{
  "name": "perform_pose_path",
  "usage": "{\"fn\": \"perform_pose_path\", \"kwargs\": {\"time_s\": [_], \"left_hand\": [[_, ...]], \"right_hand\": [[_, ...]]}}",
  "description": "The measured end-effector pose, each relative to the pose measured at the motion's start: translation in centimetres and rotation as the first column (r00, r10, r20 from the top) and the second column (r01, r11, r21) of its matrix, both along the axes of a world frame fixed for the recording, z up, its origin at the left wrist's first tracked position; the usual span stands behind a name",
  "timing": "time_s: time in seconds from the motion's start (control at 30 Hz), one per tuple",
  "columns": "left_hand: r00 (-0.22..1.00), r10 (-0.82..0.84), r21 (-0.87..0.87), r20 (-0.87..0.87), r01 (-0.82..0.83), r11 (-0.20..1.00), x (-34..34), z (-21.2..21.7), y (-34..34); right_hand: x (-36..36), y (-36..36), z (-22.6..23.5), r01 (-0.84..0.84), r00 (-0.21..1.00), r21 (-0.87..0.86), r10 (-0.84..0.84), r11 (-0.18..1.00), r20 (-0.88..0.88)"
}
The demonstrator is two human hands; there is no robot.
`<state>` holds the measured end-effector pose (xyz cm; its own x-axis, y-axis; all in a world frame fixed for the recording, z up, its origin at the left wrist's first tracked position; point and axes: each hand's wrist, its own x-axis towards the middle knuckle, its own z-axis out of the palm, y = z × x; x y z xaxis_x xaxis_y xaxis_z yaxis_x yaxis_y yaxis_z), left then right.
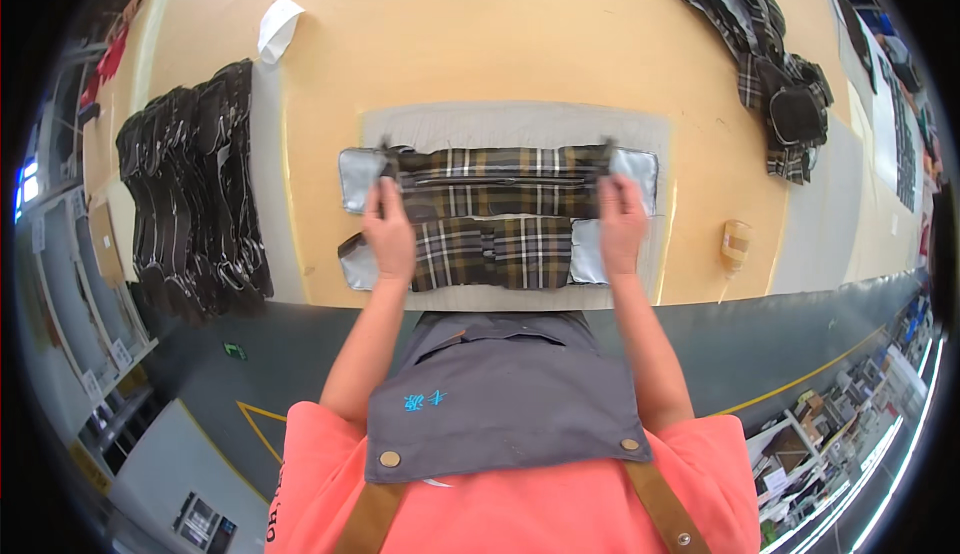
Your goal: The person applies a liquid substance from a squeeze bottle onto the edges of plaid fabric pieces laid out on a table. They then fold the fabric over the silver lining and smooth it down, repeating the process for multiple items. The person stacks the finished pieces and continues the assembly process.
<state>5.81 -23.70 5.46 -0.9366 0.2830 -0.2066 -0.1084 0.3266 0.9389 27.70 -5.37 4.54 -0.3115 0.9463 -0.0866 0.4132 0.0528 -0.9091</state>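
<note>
A brown plaid fabric panel (495, 194) with a zipper line and grey lining at both ends lies flat on a grey mat (520, 124) on the tan table. My left hand (388, 229) pinches its left end near a dark strap. On the opposite end my right hand (620, 216) grips the panel in the same way. The lower plaid section (495, 252) lies between my two hands, nearer the table's front edge.
A row of several dark cut pieces (195, 189) lies at the left of the table. A heap of plaid and black fabric parts (775, 64) sits at the far right. A white scrap (277, 24) lies far left, and a small amber bottle (735, 242) stands at the right.
</note>
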Motion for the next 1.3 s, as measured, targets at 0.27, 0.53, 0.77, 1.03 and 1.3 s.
{"fn": "perform_pose_path", "kwargs": {"time_s": [0.27,0.53,0.77,1.03,1.3], "left_hand": [[0.592,-0.737,-0.430,-0.326,0.601,0.673,4.9,-5.6,3.8],[0.449,-0.829,-0.457,-0.333,0.692,0.559,5.1,-2.4,4.9],[0.495,-0.810,-0.481,-0.314,0.653,0.585,5.3,-0.8,8.0],[0.668,-0.703,-0.319,-0.245,0.629,0.709,5.1,-0.8,9.8],[0.596,-0.739,-0.347,-0.315,0.653,0.674,4.6,1.3,10.7]], "right_hand": [[-4.7,-3.6,-4.0,-0.496,0.866,0.125,0.500,0.859,0.001],[0.6,18.6,-0.2,-0.108,0.980,0.262,0.058,0.959,0.190],[-2.9,36.5,-3.7,-0.264,0.872,0.647,-0.110,0.715,0.477],[-4.4,43.3,-8.0,-0.181,0.904,0.559,-0.087,0.809,0.419],[8.9,43.6,8.1,0.003,0.628,0.025,0.018,1.000,-0.778]]}}
